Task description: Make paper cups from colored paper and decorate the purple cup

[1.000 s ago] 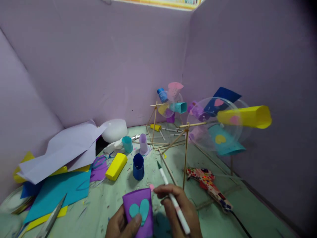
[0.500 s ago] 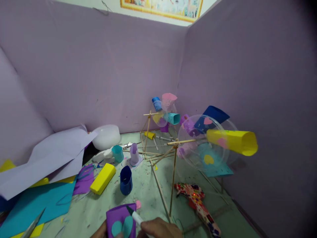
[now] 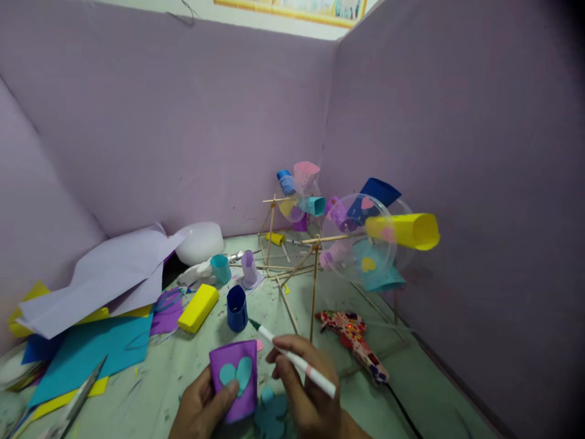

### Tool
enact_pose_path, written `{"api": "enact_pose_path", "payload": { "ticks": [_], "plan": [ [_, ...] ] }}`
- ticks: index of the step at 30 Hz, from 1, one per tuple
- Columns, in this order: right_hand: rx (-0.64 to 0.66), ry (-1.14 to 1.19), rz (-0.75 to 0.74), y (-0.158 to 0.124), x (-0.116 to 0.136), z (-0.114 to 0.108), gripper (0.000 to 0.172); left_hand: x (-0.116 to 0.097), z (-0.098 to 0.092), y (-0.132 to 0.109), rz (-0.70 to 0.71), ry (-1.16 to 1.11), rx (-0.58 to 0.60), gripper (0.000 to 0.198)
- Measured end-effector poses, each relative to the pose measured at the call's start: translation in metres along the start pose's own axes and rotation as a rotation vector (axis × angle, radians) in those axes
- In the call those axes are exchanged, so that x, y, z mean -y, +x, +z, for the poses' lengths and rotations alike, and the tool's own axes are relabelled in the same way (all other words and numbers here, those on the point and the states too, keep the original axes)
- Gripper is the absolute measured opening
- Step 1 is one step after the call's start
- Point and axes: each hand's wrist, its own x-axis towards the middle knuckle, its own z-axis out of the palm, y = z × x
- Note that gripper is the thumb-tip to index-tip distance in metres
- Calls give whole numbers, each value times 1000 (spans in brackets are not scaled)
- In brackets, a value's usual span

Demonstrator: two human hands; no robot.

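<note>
My left hand (image 3: 204, 402) grips a purple foam piece (image 3: 234, 352), its thumb lying on a teal heart (image 3: 244, 371) on the front. To the right, my right hand (image 3: 304, 378) holds a white marker (image 3: 299, 363) with a dark green tip, which points up and left beside a dark blue cup (image 3: 237, 309). The tip is apart from the purple piece. Teal foam scraps (image 3: 271, 416) lie between and below the hands.
Right of my right hand lies a patterned glue gun (image 3: 354, 341). Behind stand two stick-framed wheels with coloured cups (image 3: 404, 230). Scissors (image 3: 77, 405), teal sheets (image 3: 98, 353) and a yellow block (image 3: 198, 308) are on the left.
The marker has moved away from the purple piece to its upper right. Both hands and the purple piece show more fully, and the view has shifted.
</note>
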Motion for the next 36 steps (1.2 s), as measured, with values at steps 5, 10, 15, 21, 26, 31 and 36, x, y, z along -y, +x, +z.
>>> {"api": "enact_pose_path", "payload": {
  "ticks": [5, 10, 15, 21, 26, 31, 36],
  "plan": [
    [34, 182, 155, 7, -2, -1, 23, 0, -1, -1, -11, 9, 46, 55],
    [-10, 293, 272, 9, -3, 5, 32, -2, -1, -3, 38, 39, 89, 48],
    [-39, 311, 261, 9, -1, 8, 33, 5, -6, 2, 49, 83, 160, 47],
    [15, 288, 137, 4, -5, 8, 21, 7, -10, 5, 23, 42, 171, 41],
    [-61, 246, 199, 4, -5, 11, 12, 8, -11, 6, -31, -12, 183, 40],
    [112, 51, 348, 4, -5, 15, 24, 6, -8, 3, -28, -45, 161, 47],
    [286, 70, 575, 0, -2, 21, 38, 3, -6, -1, -14, -48, 147, 50]
  ]
}}
